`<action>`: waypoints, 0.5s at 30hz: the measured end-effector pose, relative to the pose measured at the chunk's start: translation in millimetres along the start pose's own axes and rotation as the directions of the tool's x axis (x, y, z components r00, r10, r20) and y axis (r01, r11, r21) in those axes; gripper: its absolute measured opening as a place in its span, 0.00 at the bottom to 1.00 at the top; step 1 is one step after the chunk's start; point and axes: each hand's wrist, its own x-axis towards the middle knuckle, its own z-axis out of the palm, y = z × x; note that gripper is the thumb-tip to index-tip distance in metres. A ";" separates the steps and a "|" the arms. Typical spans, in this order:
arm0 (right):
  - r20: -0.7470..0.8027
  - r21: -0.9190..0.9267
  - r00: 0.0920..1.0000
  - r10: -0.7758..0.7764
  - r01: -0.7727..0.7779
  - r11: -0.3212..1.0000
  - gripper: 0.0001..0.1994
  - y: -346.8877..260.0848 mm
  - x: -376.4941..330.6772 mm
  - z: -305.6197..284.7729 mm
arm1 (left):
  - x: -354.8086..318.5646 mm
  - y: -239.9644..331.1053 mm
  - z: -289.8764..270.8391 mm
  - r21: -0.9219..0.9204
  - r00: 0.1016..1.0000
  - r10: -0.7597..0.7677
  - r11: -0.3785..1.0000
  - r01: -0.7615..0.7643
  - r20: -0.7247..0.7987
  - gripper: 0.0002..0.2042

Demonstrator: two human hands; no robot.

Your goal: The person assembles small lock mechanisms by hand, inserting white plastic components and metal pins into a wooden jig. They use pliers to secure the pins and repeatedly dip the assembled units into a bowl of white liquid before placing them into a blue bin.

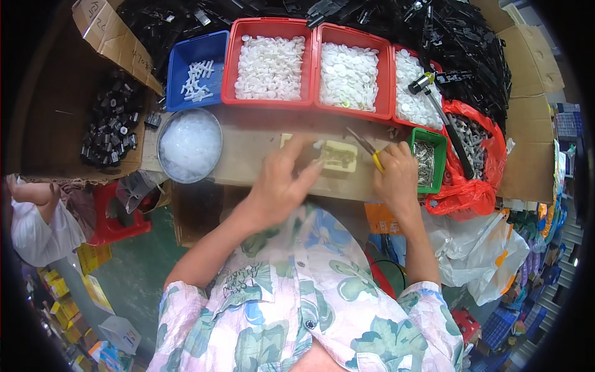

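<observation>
My left hand (282, 177), slightly blurred, reaches over the work board (245, 142). Its thumb and forefinger are apart, the thumb at the left edge of a cream block (339, 156) with a shaped recess. A small white piece (318, 144) is beside the forefinger's tip; I cannot tell if it is gripped. Part of another cream piece (286, 139) shows behind that hand. My right hand (396, 170) is closed round a slim pointed metal tool (362, 141) with a yellow handle, its tip above the block's right end. Next to this hand stands a green tray (439, 183) of small metal parts.
Red bins (315, 105) of white plastic pieces line the back, beside a blue bin (175, 74). A bowl (189, 146) of whitish material stands left, near a carton (56, 124) of black parts. A hammer (455, 133) lies across a red bag (455, 198). Black parts (365, 12) are heaped behind.
</observation>
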 end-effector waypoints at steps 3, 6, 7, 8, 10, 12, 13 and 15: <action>-0.084 0.249 0.992 -0.096 0.114 0.962 0.09 -11.3 -9.9 -16.1 | -1.8 -4.3 0.1 0.038 0.999 -0.020 0.999 0.018 0.042 0.12; -0.118 0.332 0.977 -0.179 0.208 0.920 0.13 -24.8 -13.9 -20.7 | -1.4 -12.0 7.4 0.075 0.999 -0.010 0.997 0.006 0.046 0.14; -0.114 0.325 0.972 -0.203 0.230 0.917 0.15 -28.7 -14.3 -20.5 | -1.8 -13.9 10.1 0.074 0.999 0.013 0.997 -0.015 0.036 0.14; -0.075 0.341 0.976 -0.203 0.217 0.915 0.18 -30.2 -15.4 -19.4 | -1.8 -14.6 12.2 0.073 0.999 0.035 0.997 -0.036 0.024 0.14; -0.064 0.322 0.977 -0.205 0.215 0.922 0.16 -32.6 -15.6 -19.8 | -1.0 -12.5 14.9 0.077 0.996 0.083 0.993 -0.084 0.020 0.15; -0.040 0.337 0.977 -0.210 0.210 0.918 0.14 -35.9 -14.8 -19.5 | -1.5 -11.7 13.4 0.102 0.993 0.117 0.988 -0.118 0.021 0.15; -0.023 0.358 0.978 -0.209 0.203 0.912 0.13 -36.2 -15.4 -19.4 | -1.2 -11.8 12.4 0.122 0.991 0.130 0.984 -0.132 0.028 0.15; -0.007 0.362 0.977 -0.214 0.202 0.910 0.10 -38.7 -16.6 -17.0 | -2.3 -10.6 8.3 0.122 0.993 0.103 0.986 -0.110 0.067 0.15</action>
